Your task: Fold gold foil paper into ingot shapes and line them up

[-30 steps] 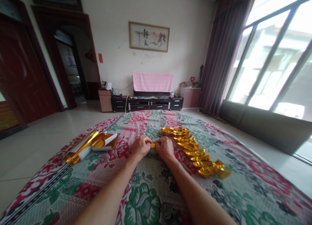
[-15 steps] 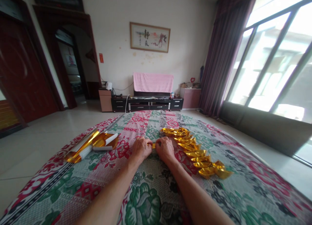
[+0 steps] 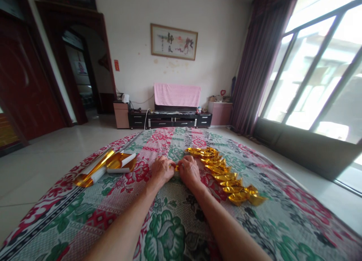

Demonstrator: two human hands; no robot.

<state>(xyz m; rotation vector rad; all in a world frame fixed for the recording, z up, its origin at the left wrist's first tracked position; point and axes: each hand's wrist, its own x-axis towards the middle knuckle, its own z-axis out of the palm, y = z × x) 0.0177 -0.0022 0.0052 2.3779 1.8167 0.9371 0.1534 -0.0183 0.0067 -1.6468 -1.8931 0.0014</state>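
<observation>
Between my two hands, low over the flowered cloth, is a small strip of folded gold foil paper (image 3: pixel 177 168). My left hand (image 3: pixel 163 171) pinches its left end, and my right hand (image 3: pixel 190 172) grips the right end; the fingers hide most of it. Just right of my right hand, a row of folded gold paper ingots (image 3: pixel 223 176) runs from the far middle toward the near right. Off to the left lie curled sheets of gold foil paper (image 3: pixel 96 169) with white backs, partly rolled up.
The flowered cloth (image 3: pixel 164 234) covers the rounded surface under my hands. Beyond it stands a low black cabinet (image 3: pixel 161 123) with a pink towel (image 3: pixel 177 95) above. A purple curtain (image 3: pixel 249 72) and large windows are at right, a dark red door (image 3: pixel 25 76) at left.
Both hands stay closed on the folded gold paper, with fingers slightly shifted and a little closer together. The whole view has moved slightly.
</observation>
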